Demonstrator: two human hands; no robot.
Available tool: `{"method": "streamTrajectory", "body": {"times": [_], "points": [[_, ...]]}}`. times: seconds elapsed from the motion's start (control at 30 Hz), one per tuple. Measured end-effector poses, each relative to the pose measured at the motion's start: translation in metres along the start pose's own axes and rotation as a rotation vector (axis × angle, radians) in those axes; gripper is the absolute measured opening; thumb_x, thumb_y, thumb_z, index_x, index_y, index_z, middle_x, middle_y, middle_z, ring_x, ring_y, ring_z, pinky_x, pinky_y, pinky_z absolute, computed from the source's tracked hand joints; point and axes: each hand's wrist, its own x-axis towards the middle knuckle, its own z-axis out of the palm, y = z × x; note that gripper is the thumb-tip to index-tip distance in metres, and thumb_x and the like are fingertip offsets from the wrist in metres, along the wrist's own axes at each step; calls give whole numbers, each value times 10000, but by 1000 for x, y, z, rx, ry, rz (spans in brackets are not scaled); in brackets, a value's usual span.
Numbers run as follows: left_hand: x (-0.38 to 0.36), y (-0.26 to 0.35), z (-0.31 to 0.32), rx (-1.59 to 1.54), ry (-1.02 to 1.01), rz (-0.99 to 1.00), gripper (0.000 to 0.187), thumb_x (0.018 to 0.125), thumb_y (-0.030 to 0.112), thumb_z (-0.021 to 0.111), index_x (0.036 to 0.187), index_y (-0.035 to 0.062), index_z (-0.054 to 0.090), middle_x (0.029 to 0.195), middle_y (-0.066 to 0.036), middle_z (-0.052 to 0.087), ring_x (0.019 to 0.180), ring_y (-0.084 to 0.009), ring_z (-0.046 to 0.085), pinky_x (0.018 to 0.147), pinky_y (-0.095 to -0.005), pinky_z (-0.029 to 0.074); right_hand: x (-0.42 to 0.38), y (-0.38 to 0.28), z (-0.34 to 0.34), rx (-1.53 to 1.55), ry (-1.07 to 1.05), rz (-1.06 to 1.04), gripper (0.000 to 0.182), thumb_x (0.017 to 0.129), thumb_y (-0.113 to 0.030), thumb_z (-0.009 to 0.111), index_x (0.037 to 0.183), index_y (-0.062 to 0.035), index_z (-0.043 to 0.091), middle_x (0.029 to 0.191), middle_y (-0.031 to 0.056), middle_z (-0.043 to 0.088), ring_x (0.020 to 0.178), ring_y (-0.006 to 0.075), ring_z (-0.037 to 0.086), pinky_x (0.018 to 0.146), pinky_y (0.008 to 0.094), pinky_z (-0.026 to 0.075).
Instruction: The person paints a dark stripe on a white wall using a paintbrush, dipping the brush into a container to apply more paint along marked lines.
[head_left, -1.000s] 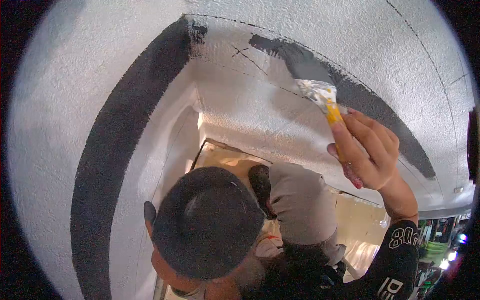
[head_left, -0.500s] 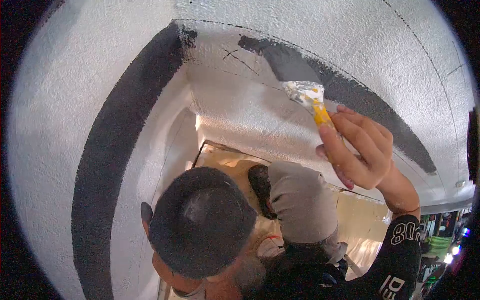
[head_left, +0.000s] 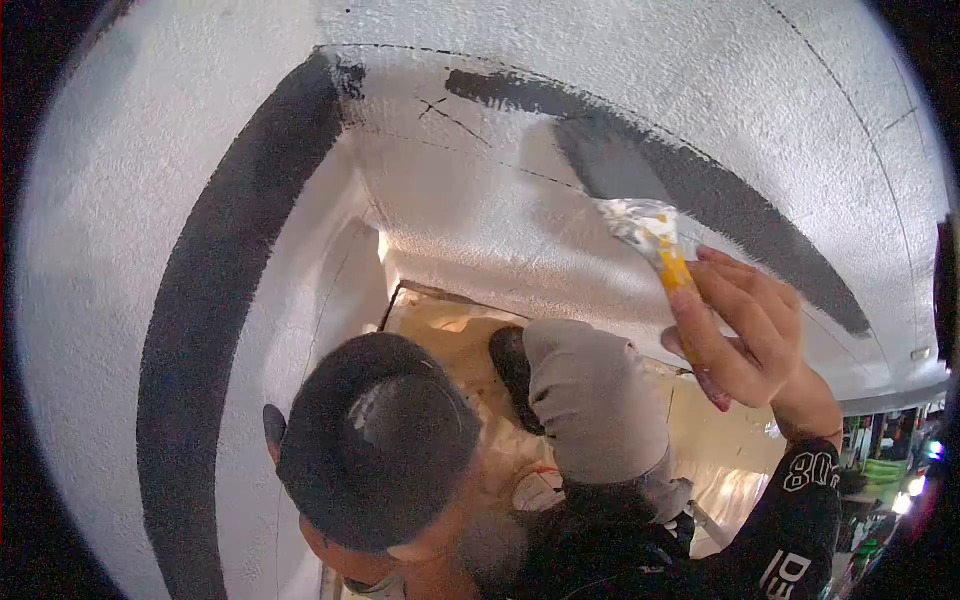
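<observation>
In my right hand (head_left: 745, 325) is a paintbrush (head_left: 668, 250) with a paint-spotted yellow handle and dark grey bristles. Its bristles lie over the lower edge of a dark painted arc (head_left: 760, 215) on the white textured surface; whether they touch it is unclear. At the lower left my left hand (head_left: 335, 545) holds a round dark container (head_left: 380, 450) from below, its thumb stained grey at the rim. A shiny patch shows inside the container. Another dark curved band (head_left: 205, 290) runs down the left side of the surface.
Below are my grey-trousered leg (head_left: 600, 400), a dark shoe (head_left: 515, 375) and a tan floor covering (head_left: 450, 320). A round whitish item (head_left: 538, 490) lies near the leg. Green items (head_left: 880, 475) and bright lights are at the far right. Thin dashed guide lines cross the white surface.
The brush and my right hand have moved right and down along the arc. The view has shifted slightly, so the painted surface appears further left. My left hand still holds the container.
</observation>
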Motion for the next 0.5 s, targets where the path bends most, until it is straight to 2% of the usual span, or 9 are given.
{"method": "streamTrajectory", "body": {"times": [0.23,0.37,0.43,0.47,0.5], "points": [[15,25,-3,141,-198,100,1029,510,102,891,1351,-42,315,1310,-210,463,1154,-330,517,1024,-417,425,-4,7,3,-19,26,-6,254,749,-170,725,919,9,664,831,175,646,705,240,655,667,376,601],[12,27,-1,-10,-146,-59,1029,515,111,893,1352,-40,313,1307,-210,465,1145,-326,524,1002,-415,444,-15,7,-13,-46,-38,29,275,750,-168,731,939,16,654,835,181,647,716,250,659,672,387,600],[7,16,-10,-156,-74,173,1003,531,102,886,1347,-42,321,1295,-213,475,1123,-330,540,972,-411,468,-22,6,-20,-38,-79,53,300,749,-167,740,961,21,644,838,191,646,729,265,664,677,398,599],[5,19,-7,-156,-76,171,1003,531,102,886,1347,-42,321,1295,-213,475,1123,-330,540,972,-411,468,-24,6,-24,-37,-81,54,300,749,-167,740,961,21,644,838,191,646,729,265,664,677,398,599],[4,27,0,7,-98,106,979,540,95,881,1340,-44,334,1281,-215,487,1109,-328,550,959,-408,477,-27,6,-28,-40,-103,68,308,748,-170,744,965,23,642,840,194,647,734,270,666,680,402,599]]}}
